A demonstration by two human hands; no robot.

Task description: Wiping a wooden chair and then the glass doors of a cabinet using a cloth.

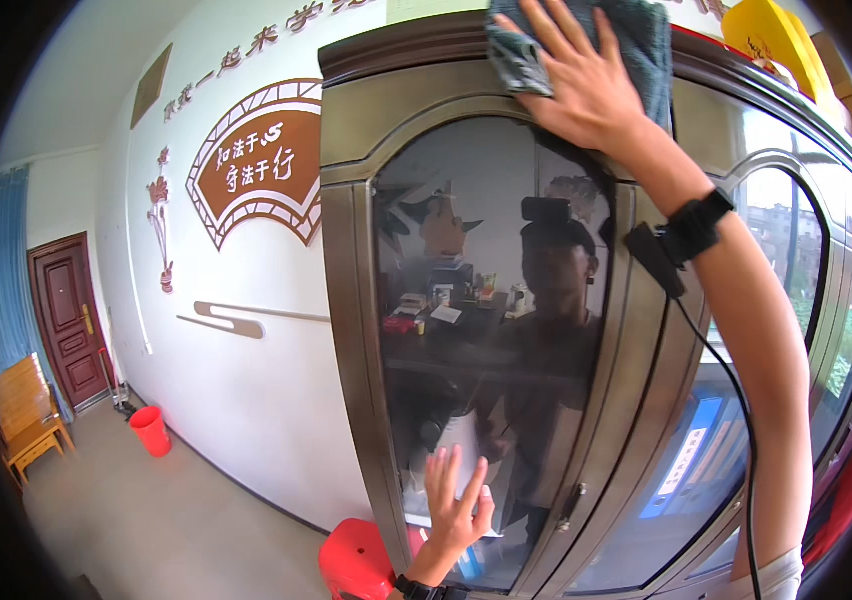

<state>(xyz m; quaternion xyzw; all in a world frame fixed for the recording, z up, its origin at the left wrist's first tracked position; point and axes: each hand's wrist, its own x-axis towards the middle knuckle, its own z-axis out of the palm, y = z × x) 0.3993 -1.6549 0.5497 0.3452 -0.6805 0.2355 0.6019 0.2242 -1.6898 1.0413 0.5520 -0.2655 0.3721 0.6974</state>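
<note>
My right hand (583, 82) is spread flat over a grey-blue cloth (640, 56), pressing it on the top edge of a dark wooden cabinet (411, 82) above its arched glass door (463, 172). Part of the cloth is bunched under the thumb side. My left hand (457, 499) is low in front of the same glass door, fingers apart and holding nothing; whether its fingertips touch the glass I cannot tell. The glass reflects a person and a desk with objects. A metal door handle (570, 506) is right of my left hand.
A red plastic stool (357, 559) stands by the cabinet's lower left. Farther left are a red bin (149, 431) and a wooden chair (28, 409). Blue binders (685, 457) show behind the adjoining glass. A yellow object (775, 37) sits on the cabinet top. A cable hangs along my right arm.
</note>
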